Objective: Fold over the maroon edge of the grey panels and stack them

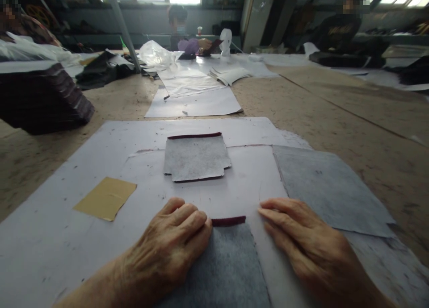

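Note:
A grey panel [231,259] with a dark red folded strip along its far edge lies in front of me, running out of view at the bottom. My left hand [177,241] is on its left side, fingers curled together over the far left corner and the fold. Its thumb tip is hidden. To the right of the panel, my right hand [301,236] rests on the white sheet, fingers stretched out and nothing in them. A smaller grey piece [197,158] with notched lower corners and a dark red far edge lies just beyond my hands.
White sheets [110,151] cover the brown table [268,98]. A larger grey piece [321,187] lies at right, a tan square [106,198] at left. A tall dark stack [43,98] stands far left, near a slanting pole [122,27]. Several people sit across the table.

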{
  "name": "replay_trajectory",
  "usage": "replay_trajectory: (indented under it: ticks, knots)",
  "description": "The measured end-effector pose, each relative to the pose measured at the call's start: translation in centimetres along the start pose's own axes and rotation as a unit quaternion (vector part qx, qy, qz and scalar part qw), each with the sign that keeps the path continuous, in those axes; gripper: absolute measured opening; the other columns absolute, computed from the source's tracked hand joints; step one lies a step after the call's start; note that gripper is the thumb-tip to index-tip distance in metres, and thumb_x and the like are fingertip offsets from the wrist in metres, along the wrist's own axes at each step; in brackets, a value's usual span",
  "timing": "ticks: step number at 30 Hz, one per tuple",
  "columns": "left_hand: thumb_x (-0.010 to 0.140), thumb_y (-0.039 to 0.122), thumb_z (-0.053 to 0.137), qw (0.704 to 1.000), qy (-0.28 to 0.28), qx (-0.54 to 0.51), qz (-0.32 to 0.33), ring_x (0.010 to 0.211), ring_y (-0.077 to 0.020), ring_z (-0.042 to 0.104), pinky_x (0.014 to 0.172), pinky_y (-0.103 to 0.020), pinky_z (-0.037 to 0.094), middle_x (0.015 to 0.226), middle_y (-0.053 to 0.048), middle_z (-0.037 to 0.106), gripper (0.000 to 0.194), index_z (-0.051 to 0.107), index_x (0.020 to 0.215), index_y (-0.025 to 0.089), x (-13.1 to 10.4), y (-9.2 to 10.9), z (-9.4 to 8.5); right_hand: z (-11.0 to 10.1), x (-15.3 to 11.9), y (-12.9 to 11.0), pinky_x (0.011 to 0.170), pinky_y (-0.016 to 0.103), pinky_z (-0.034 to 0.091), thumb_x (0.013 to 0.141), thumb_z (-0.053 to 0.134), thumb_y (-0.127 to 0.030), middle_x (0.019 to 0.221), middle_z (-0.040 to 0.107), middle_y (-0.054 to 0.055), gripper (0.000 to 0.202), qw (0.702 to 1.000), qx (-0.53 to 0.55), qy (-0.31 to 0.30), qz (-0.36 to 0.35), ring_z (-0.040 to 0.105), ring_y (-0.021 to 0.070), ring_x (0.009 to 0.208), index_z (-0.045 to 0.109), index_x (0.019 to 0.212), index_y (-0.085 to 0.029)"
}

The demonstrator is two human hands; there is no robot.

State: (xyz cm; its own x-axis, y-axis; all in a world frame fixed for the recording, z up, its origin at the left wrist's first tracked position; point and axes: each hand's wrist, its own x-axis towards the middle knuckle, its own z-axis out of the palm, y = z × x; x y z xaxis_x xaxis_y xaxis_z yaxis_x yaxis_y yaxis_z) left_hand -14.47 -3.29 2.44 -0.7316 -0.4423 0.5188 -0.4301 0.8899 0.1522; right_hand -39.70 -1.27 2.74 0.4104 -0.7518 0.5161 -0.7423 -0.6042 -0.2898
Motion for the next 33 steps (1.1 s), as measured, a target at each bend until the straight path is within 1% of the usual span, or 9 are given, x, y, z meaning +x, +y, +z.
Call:
replay_trajectory:
  ticks: [2, 5, 9, 14, 19, 22, 28, 30, 33]
  knots:
    - [0.085, 0.004, 0.038, 1.000, -0.004, 0.000, -0.002, 0.074, -0.0168, 0.050, 0.067, -0.035, 0.039, 0.079, -0.009, 0.058, 0.023, 0.059, 0.094, 0.004, 0.0, 0.0, 0.1, 0.0, 0.8, -1.0, 0.085, 0.030, 0.045, 0.087, 0.044, -0.006, 0.099, 0.059, 0.009, 0.022, 0.998, -0.042, 0.031, -0.027, 0.053, 0.0179, 0.096, 0.063, 0.097, -0.010]
    - [0.083, 0.004, 0.041, 1.000, -0.001, 0.000, 0.001, 0.074, -0.0174, 0.050, 0.066, -0.036, 0.038, 0.081, -0.009, 0.058, 0.021, 0.059, 0.094, 0.003, -0.2, -0.1, 0.2, 1.1, 1.7, -3.4, 0.085, 0.039, 0.046, 0.083, 0.041, -0.001, 0.101, 0.060, 0.013, 0.029, 0.991, -0.077, 0.041, -0.100, 0.053, 0.0245, 0.097, 0.064, 0.099, -0.004]
    - [0.084, 0.006, 0.042, 1.000, -0.002, -0.003, -0.003, 0.074, -0.0178, 0.050, 0.068, -0.038, 0.038, 0.082, -0.010, 0.059, 0.022, 0.059, 0.097, 0.003, -0.1, 0.0, 0.3, 3.4, 1.9, -5.5, 0.065, 0.037, 0.052, 0.081, 0.033, 0.000, 0.083, 0.062, 0.014, 0.034, 0.992, -0.073, 0.045, -0.097, 0.055, 0.0240, 0.078, 0.066, 0.089, -0.001]
    - [0.084, 0.005, 0.042, 1.000, 0.009, -0.009, 0.002, 0.074, -0.0169, 0.051, 0.071, -0.037, 0.038, 0.081, -0.009, 0.060, 0.019, 0.058, 0.096, 0.003, -0.3, -0.3, -0.2, 4.1, 1.1, -5.0, 0.065, 0.036, 0.052, 0.083, 0.033, -0.001, 0.081, 0.060, 0.012, 0.034, 0.995, -0.055, 0.014, -0.082, 0.053, 0.0228, 0.078, 0.065, 0.094, -0.002]
    - [0.080, -0.001, 0.044, 0.998, 0.007, -0.045, -0.039, 0.076, -0.0149, 0.048, 0.066, -0.031, 0.041, 0.084, -0.008, 0.056, 0.028, 0.056, 0.104, 0.008, -2.2, -1.7, -1.6, 3.7, 1.1, -4.5, 0.071, 0.038, 0.050, 0.084, 0.034, -0.001, 0.084, 0.059, 0.011, 0.033, 0.997, -0.028, 0.000, -0.078, 0.052, 0.0215, 0.081, 0.064, 0.097, -0.004]
    - [0.080, -0.001, 0.044, 0.999, 0.000, -0.043, -0.023, 0.078, -0.0151, 0.048, 0.066, -0.030, 0.042, 0.084, -0.008, 0.055, 0.029, 0.056, 0.105, 0.008, -3.0, -2.4, -2.3, 3.8, 1.2, -4.5, 0.069, 0.035, 0.049, 0.084, 0.033, 0.000, 0.082, 0.059, 0.009, 0.034, 0.996, -0.018, -0.004, -0.084, 0.052, 0.0195, 0.078, 0.063, 0.099, -0.004]
    - [0.077, -0.003, 0.042, 0.998, -0.005, -0.057, -0.005, 0.077, -0.0173, 0.046, 0.066, -0.034, 0.042, 0.083, -0.011, 0.055, 0.028, 0.055, 0.101, 0.003, -3.1, -2.3, -1.9, 3.5, 1.3, -4.4, 0.068, 0.031, 0.047, 0.087, 0.031, -0.003, 0.084, 0.059, 0.006, 0.037, 0.993, -0.031, -0.031, -0.109, 0.053, 0.0163, 0.077, 0.060, 0.110, -0.008]
    - [0.076, -0.003, 0.042, 0.998, -0.008, -0.057, -0.005, 0.076, -0.0176, 0.046, 0.065, -0.035, 0.041, 0.082, -0.011, 0.056, 0.027, 0.055, 0.098, 0.002, -3.0, -2.1, -1.6, 3.2, 1.7, -4.6, 0.066, 0.032, 0.047, 0.088, 0.030, -0.004, 0.084, 0.059, 0.007, 0.036, 0.989, -0.048, -0.049, -0.128, 0.052, 0.0172, 0.076, 0.061, 0.108, -0.007]
    - [0.076, -0.002, 0.041, 0.999, -0.007, -0.050, 0.003, 0.075, -0.0179, 0.045, 0.065, -0.036, 0.041, 0.081, -0.012, 0.056, 0.023, 0.056, 0.094, 0.002, -2.8, -1.8, -1.5, 3.0, 2.7, -5.4, 0.071, 0.037, 0.045, 0.089, 0.027, -0.006, 0.089, 0.060, 0.012, 0.039, 0.977, -0.125, -0.067, -0.156, 0.053, 0.0226, 0.082, 0.065, 0.099, -0.007]
